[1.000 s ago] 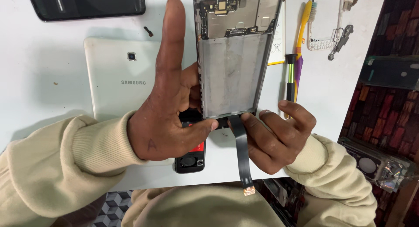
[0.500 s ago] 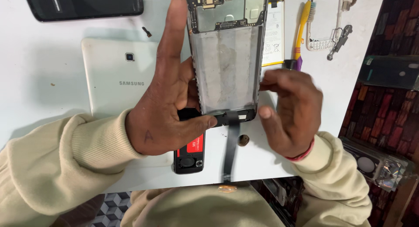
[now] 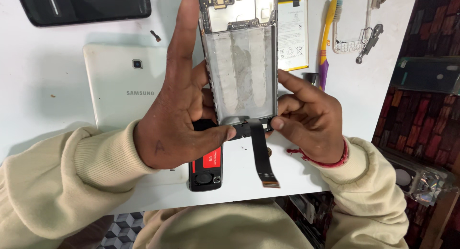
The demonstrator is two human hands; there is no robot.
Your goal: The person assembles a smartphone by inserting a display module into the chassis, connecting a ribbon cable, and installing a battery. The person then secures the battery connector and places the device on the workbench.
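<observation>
Phone frame (image 3: 242,72) with its back off sits upright in the middle of the view, held up above the white table (image 3: 43,100), so the bare metal tray and the circuit board at the top face the camera. Going left to right: a dark phone (image 3: 84,5) lies at the top left corner, a tiny loose bit (image 3: 155,36) just below it, then a white tablet (image 3: 127,86) lying back-side up. Left hand (image 3: 179,119) blocks part of that tablet; it grips the frame's left edge, forefinger stretched straight up along the side and thumb pressed across the bottom. Underneath the hand a small black phone with a red label (image 3: 206,167) pokes out, mostly covered. A black ribbon cable (image 3: 261,155) hangs loose from the frame's bottom edge. Right hand (image 3: 311,119) pinches the bottom right corner of the frame, fingers curled in tight. Behind the frame a battery (image 3: 293,33) lies flat, half hidden. Further right are a yellow and purple toothbrush (image 3: 327,38), a clear phone bezel (image 3: 352,24) and a small metal tool (image 3: 369,40).
</observation>
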